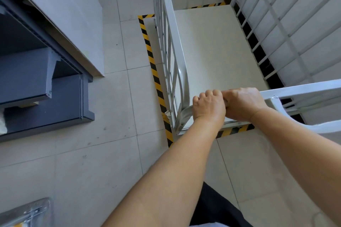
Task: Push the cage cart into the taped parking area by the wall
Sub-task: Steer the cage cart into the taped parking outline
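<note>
Curling side by side, left hand (pixel 208 106) and right hand (pixel 243 104) clasp the cage cart (pixel 219 46)'s smooth white tubular rail.

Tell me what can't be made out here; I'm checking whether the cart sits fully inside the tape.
Head view only:
- Cage cart wheels: hidden beneath its white base.
- Yellow-black tape on the right: not visible behind the cart's side grille.
- Tape's near line: partly covered by the left hand and forearm.
- Handle bar under the right hand: covered by the fingers.
- Grey cabinet: cut off by the left edge.
</note>
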The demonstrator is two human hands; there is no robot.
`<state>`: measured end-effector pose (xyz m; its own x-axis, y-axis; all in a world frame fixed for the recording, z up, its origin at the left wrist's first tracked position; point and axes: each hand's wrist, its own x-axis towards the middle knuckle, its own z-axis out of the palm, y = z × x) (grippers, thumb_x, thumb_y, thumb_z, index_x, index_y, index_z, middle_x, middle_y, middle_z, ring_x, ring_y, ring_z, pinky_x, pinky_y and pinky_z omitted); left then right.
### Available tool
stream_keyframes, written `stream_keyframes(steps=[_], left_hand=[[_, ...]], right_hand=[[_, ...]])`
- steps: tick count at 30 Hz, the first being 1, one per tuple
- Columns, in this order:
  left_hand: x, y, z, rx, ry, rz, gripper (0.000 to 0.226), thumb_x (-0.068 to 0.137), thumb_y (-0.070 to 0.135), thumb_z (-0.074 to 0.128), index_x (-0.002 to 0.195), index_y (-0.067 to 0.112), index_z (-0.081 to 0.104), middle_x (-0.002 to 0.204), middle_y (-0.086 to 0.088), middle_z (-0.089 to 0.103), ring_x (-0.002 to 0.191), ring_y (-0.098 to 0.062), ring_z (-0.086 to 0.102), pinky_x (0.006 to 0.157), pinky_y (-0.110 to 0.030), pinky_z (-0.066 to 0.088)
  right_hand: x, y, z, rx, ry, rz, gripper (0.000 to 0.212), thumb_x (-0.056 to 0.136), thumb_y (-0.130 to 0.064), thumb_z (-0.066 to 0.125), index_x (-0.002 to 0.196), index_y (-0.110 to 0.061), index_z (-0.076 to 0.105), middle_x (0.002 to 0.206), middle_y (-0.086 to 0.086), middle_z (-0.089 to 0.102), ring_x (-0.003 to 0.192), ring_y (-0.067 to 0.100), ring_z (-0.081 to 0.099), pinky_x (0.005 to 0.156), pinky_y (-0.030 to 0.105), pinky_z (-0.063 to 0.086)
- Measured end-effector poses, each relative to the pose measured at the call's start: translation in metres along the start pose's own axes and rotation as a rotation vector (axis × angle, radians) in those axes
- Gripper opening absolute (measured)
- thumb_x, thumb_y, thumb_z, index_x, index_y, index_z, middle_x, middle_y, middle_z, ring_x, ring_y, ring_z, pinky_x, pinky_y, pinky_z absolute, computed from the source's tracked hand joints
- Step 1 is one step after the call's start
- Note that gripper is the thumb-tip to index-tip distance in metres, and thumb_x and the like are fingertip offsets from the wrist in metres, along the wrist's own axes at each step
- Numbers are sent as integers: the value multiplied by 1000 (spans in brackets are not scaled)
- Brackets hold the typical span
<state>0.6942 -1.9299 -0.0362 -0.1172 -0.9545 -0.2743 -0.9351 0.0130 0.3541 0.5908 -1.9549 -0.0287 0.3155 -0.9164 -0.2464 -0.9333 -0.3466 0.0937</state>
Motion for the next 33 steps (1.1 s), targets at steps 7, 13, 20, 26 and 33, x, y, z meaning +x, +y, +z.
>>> stream_keyframes(steps=[7, 13, 20, 26, 33], left_hand=[[-1, -23, -21, 209, 19, 224, 42, 88, 12, 52, 128, 10, 39, 130, -9, 45, 123, -26, 36, 111, -40, 19], [12, -79, -55, 430, -105, 464, 67, 83, 36, 65, 136, 12, 32, 142, -7, 33, 143, -28, 9, 113, -53, -5], [31, -112, -76, 612, -128, 640, 69, 85, 17, 63, 144, 17, 26, 157, -4, 11, 146, -23, -7, 113, -53, -7], [66, -111, -86, 651, -45, 683, 47, 84, 10, 57, 128, 21, 45, 135, -5, 39, 139, -26, 20, 116, -52, -1], [78, -100, -80, 687, -128, 762, 26, 84, 14, 56, 108, 22, 62, 111, 0, 57, 122, -26, 38, 115, -47, 7]], right_hand=[[-4, -18, 0, 123, 95, 28, 18, 80, -40, 56, 81, -27, 45, 86, -9, 60, 91, 19, 55, 87, 28, 32], [2, -72, -14, 363, -48, 241, 50, 77, -53, 57, 117, -23, 53, 114, -4, 61, 116, 21, 49, 113, 39, 18], [18, -121, -15, 385, -32, 443, 48, 86, -57, 50, 119, -23, 52, 108, 0, 65, 115, 24, 53, 115, 47, 9], [27, -118, -10, 162, -97, 445, 52, 86, -70, 41, 84, -23, 63, 65, -6, 56, 70, 15, 55, 82, 34, 28], [41, -105, -15, 112, -189, 414, 62, 82, -78, 37, 64, -20, 49, 62, -4, 52, 53, 11, 45, 49, 25, 29]])
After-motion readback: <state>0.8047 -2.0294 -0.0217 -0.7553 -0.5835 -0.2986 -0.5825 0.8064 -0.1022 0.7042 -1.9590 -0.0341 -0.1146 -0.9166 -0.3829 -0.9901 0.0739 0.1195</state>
